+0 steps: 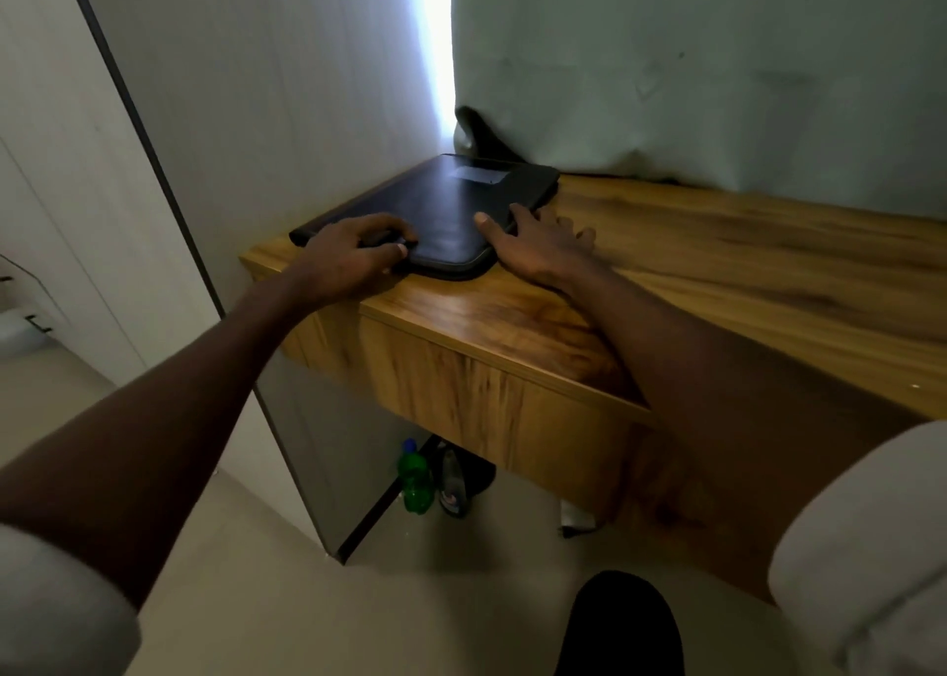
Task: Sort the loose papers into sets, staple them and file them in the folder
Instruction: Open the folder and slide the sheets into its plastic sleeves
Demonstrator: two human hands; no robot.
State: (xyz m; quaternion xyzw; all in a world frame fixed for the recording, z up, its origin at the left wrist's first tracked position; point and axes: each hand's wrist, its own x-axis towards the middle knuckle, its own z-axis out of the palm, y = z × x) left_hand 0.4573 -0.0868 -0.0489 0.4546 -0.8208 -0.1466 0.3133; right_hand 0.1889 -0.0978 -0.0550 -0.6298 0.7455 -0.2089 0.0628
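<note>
Head view: I can't read any writing; the grey label patch [479, 173] on the black folder [451, 214] looks blank or too blurred, and the green bottle [416, 480] under the desk shows no legible label. The folder lies flat and closed on the wooden desk [717, 275], at its far left corner near the curtain [692, 60]. My left hand [353, 255] curls over the folder's near left edge, fingertips gripping it; my right hand [533, 239] lies spread against its right edge, thumb on the cover.

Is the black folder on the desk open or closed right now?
Closed. The black zip folder lies flat on the wooden desk, cover down, no papers showing; the left hand pinches near its front edge.
</note>
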